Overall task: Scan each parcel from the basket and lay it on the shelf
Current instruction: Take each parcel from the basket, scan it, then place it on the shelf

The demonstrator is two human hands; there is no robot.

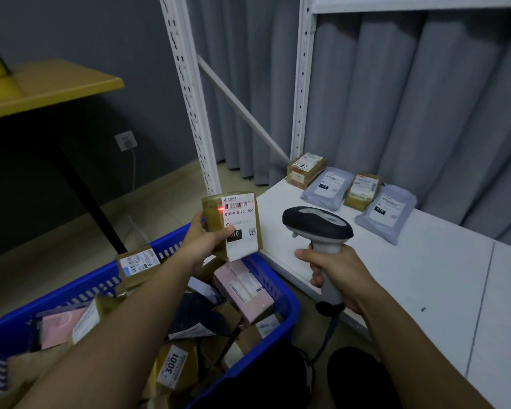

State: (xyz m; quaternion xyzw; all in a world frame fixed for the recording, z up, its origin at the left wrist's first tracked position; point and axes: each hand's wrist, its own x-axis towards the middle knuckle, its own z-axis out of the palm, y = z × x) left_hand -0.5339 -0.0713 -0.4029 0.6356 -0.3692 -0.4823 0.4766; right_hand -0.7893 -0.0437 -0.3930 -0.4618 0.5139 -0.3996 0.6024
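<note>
My left hand (207, 238) grips a small brown cardboard parcel (216, 212) with a white label, held upright above the blue basket (281, 293). A red scan dot glows on the parcel beside its barcode. My right hand (341, 276) holds a black and grey barcode scanner (317, 224) by its handle, its head turned toward the parcel. Several parcels, brown and pink, fill the basket. On the white shelf (410, 276) lie two brown boxes (306, 169) (362, 190) and two grey mailer bags (328, 187) (385, 212) in a row at the back.
White slotted shelf posts (189, 93) rise behind the basket, with grey curtains behind the shelf. A yellow table (48, 87) on a black leg stands at the left. A wall socket (126, 140) with a cable sits low on the grey wall. The scanner's cable hangs toward my knees.
</note>
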